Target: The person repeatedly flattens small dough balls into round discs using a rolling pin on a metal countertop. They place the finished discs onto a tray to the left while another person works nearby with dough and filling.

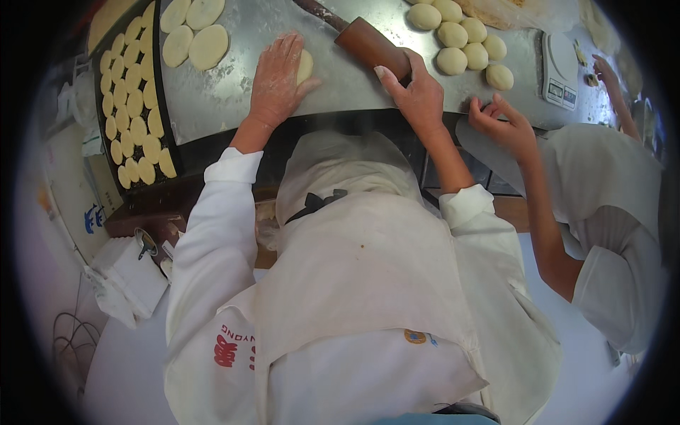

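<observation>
Flour dusts my left hand [277,79], which lies flat with its palm over a piece of dough [304,67] on the metal worktop [340,90]. Only the right edge of that dough shows past my fingers. My right hand [422,95] grips the near end of a brown wooden rolling pin [372,48], thumb on one side and fingers on the other. The pin slants up and left, apart from the dough. Several rolled dough rounds [209,48] lie left of my left hand. Several dough balls [452,61] are grouped right of the pin.
A black baking tray [166,106] full of flat dough rounds stands along the worktop's left edge. At the right are a white digital scale [560,69], a co-worker's raised hand [504,125] close to my right arm, and their other hand [608,74] farther off.
</observation>
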The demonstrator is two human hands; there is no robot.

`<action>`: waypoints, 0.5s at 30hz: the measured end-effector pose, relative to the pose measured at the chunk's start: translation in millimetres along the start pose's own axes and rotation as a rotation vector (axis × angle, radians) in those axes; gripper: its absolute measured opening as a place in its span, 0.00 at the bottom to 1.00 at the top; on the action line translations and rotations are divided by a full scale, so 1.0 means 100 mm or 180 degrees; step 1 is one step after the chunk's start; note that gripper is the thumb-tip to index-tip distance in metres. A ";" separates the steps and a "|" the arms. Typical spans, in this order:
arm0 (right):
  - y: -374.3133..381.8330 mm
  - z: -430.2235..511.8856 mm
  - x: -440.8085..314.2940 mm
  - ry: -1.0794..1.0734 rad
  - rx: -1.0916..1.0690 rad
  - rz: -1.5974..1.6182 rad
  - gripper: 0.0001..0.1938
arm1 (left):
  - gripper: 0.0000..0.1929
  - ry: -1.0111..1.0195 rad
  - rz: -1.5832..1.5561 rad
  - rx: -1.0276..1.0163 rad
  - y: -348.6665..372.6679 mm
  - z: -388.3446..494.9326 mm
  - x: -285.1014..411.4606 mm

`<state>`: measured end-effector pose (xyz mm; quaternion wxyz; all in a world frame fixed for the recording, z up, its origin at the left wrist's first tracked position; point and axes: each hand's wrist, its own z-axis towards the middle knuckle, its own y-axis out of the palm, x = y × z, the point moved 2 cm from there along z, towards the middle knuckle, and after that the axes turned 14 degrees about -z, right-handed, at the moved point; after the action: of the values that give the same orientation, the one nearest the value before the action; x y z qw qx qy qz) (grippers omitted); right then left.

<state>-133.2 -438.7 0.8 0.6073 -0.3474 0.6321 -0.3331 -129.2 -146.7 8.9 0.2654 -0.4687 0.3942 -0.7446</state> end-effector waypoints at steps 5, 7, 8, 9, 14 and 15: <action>-0.02 -0.02 -0.05 0.0083 0.0116 0.0080 0.39 | 0.44 -0.0227 0.0221 -0.0002 0.07 0.01 0.14; -0.01 0.00 -0.08 0.0174 0.0157 0.0096 0.38 | 0.43 -0.0141 0.0372 0.0186 0.13 0.03 0.28; 0.01 0.02 -0.10 0.0205 0.0121 0.0036 0.38 | 0.43 -0.0309 0.0245 0.0081 0.16 0.06 0.31; 0.02 0.04 -0.11 0.0248 0.0083 -0.0034 0.38 | 0.43 -0.0371 0.0203 -0.0024 0.20 0.09 0.35; -0.02 0.13 -0.23 0.0282 -0.0033 0.0578 0.39 | 0.37 -0.0411 -0.0706 0.0420 -0.04 0.00 0.21; -0.03 0.11 -0.31 0.0222 -0.0237 0.0355 0.39 | 0.34 -0.0576 -0.1341 0.0932 -0.18 -0.08 0.09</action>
<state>-121.8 -413.9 19.8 0.5892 -0.3221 0.6831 -0.2869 -140.9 -141.2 26.4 0.2038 -0.5616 0.1508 -0.7876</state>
